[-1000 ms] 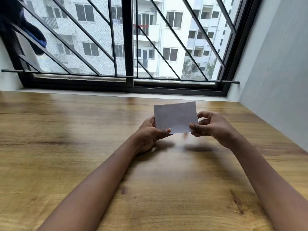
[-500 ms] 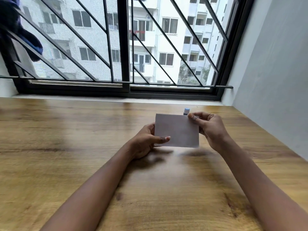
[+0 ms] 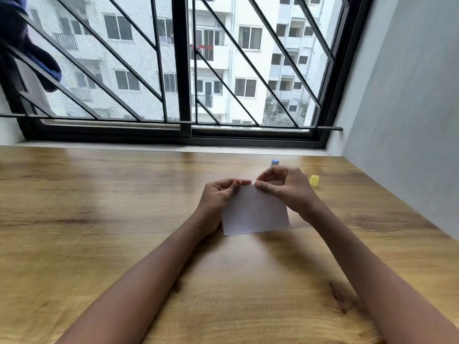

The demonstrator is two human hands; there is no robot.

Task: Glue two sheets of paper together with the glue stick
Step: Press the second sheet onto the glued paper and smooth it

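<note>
A white paper (image 3: 253, 213) lies nearly flat on the wooden table (image 3: 99, 207), its near edge down on the wood. My left hand (image 3: 218, 197) pinches its far edge from the left. My right hand (image 3: 285, 187) pinches the same edge from the right, thumb and fingertips close to those of the left. Whether it is one sheet or two pressed together I cannot tell. Just beyond my right hand the blue tip of the glue stick (image 3: 274, 162) shows; the rest is hidden. A yellow cap (image 3: 314, 180) lies to the right of that hand.
A barred window (image 3: 183, 70) runs along the table's far edge. A grey wall (image 3: 409, 120) closes the right side. Dark blue cloth (image 3: 27, 53) hangs at the upper left.
The paper has come down from upright in the air to nearly flat on the table. Both hands shifted to its far edge. The view tilted, showing the yellow cap.
</note>
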